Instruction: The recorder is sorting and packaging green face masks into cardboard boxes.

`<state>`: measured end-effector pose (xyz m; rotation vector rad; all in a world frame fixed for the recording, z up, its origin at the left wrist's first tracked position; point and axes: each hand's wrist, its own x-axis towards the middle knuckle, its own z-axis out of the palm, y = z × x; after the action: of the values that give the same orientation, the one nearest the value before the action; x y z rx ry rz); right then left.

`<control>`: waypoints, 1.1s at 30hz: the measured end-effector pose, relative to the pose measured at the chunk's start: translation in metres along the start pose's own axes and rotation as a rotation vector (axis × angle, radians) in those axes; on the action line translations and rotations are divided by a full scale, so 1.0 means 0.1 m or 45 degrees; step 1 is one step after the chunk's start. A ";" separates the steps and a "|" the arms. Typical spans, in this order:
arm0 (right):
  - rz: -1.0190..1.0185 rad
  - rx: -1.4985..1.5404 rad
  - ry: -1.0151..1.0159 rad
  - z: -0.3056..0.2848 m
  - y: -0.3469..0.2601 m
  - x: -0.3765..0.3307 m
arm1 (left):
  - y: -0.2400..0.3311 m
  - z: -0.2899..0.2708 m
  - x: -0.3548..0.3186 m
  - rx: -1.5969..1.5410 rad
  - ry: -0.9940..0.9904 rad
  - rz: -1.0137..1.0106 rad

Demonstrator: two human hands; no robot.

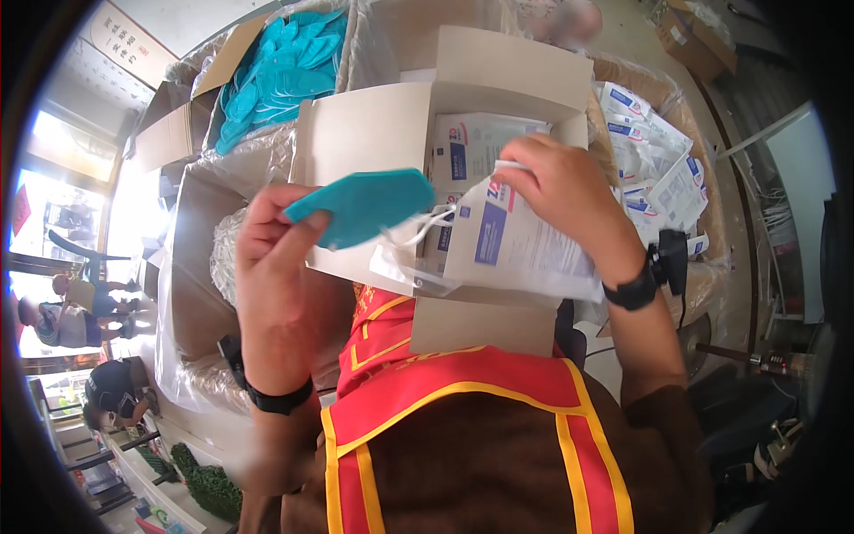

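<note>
Apron (489,378) nearest camera, red, yellow-trimmed, below fingers. Left hand (283,233): fingers pinching mask (369,205) by one end, likely keeping loops (431,218) free. Right hand (565,182): fingers narrowed on upper corner of pouch (511,236), apparently steadying it over box (365,133). Mask between both hands' fingers: teal, flat-folded, leaf-shaped, white loops trailing toward pouch. Beyond left fingers, mask heap (289,76); near right fingers, boxed pouches (458,147); farther right, loose pouches (676,191) in lined carton (672,96).

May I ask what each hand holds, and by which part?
Left hand: a teal mask, by its left end. Right hand: a white packet, by its upper edge.
</note>
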<state>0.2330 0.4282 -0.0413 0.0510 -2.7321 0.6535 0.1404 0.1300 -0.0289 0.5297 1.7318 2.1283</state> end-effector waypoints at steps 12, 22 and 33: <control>0.368 -0.274 -0.422 1.00 0.64 0.84 | 0.06 -0.11 -0.10 -0.403 -0.066 -0.105; 0.467 -0.264 -0.495 0.97 0.61 0.63 | -0.06 0.15 -0.01 -0.548 0.022 -0.189; 0.360 0.178 -0.568 1.00 0.76 0.34 | 0.05 0.19 0.22 -0.015 0.071 0.093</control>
<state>0.1621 0.4529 -0.1475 -0.1818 -3.1471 1.0181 0.1303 0.1558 -0.0191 0.5434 1.7534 2.2221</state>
